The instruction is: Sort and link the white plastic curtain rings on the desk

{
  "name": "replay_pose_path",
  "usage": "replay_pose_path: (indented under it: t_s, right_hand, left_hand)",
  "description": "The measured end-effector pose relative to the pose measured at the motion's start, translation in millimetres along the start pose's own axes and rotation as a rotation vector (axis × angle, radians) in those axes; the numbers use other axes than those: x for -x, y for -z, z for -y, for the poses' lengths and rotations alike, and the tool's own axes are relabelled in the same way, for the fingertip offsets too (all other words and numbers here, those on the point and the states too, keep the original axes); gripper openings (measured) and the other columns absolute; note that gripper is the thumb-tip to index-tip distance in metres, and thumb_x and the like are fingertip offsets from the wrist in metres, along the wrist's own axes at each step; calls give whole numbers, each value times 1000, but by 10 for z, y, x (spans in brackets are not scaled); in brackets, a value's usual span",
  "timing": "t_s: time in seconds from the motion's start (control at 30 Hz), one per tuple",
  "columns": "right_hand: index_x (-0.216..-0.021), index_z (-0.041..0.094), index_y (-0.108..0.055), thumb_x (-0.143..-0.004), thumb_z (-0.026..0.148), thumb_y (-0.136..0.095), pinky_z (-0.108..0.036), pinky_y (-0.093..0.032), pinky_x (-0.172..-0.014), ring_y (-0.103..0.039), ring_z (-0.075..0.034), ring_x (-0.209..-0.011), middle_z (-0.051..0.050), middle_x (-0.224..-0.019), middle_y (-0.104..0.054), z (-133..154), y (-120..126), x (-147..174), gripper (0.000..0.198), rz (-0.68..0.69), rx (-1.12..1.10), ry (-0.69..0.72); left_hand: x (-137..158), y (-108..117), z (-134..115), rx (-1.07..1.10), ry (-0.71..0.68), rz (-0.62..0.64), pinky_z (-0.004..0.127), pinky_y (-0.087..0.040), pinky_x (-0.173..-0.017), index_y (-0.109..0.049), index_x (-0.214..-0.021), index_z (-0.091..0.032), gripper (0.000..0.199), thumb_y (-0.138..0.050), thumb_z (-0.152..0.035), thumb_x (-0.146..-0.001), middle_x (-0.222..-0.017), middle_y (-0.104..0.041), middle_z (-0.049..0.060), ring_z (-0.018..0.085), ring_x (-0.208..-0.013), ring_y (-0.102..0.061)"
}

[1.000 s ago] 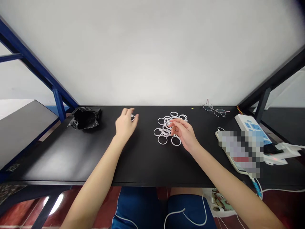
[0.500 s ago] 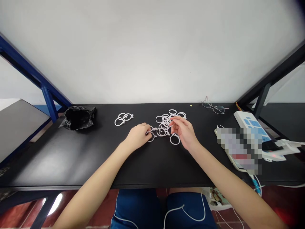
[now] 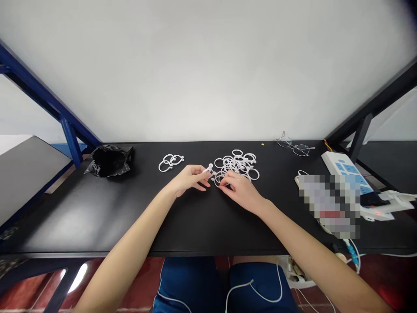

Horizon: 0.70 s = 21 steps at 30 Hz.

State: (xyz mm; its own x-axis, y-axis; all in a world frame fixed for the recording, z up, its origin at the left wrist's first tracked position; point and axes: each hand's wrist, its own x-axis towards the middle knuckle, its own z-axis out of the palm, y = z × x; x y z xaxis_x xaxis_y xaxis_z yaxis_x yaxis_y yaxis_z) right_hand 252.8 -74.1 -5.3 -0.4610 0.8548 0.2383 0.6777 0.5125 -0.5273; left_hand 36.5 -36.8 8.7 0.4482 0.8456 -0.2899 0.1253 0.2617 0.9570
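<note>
Flanking white rings [image 3: 236, 164]: bag [image 3: 125, 164], eyeglasses [image 3: 292, 146].

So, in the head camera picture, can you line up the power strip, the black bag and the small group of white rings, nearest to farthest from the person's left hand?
From the left hand:
1. Small group of white rings: just beyond, slightly left.
2. Black bag: farther left.
3. Power strip: far right.
</note>
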Motion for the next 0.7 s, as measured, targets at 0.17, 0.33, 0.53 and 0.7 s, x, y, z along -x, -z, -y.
replay_pose_path:
  t_s: [0.17, 0.33, 0.53, 0.7]
  right_hand:
    - [-86, 19, -62, -87, 25, -59, -25, -39, -61, -50, -11, -63, -1, -85, -57, -21, 17, -15, 6, 41, -51, 5]
    - [-80, 19, -65, -87, 21, -56, -25, -37, -59, -52, -12, -66, -3, -84, -59, 19, -28, -2, 11, 48, -22, 7]
    - [-86, 17, -68, -79, 37, -67, -24, -38, -49, -50, -10, -57, -3, -77, -66, -7, 51, -77, 22, -102, -783, -342]
    - [-86, 17, -70, -67, 34, -79, -19, -37, -45, -49, -6, -54, 0, -73, -64, -92, 144, -146, 27, -207, -1298, -591]
  left_hand:
    - [-80, -77, 68, 248, 18, -58, 20, -55, -56, -54, -73, -14, 42, -65, -53, -78, -75, -55, 1, 15, -76, -66]
    - [-96, -22, 83, 358, -3, -52, 17, -53, -55, -62, -87, -13, 28, -66, -41, -83, -87, -63, 5, 12, -72, -67]
    - [-45, -8, 58, 268, 3, 1, 17, -55, -61, -65, -107, -17, 30, -68, -33, -83, -120, -65, 11, 12, -78, -69]
    - [-56, -2, 47, 262, -20, -41, 20, -55, -65, -65, -99, -15, 33, -66, -44, -83, -114, -69, 13, 17, -89, -69]
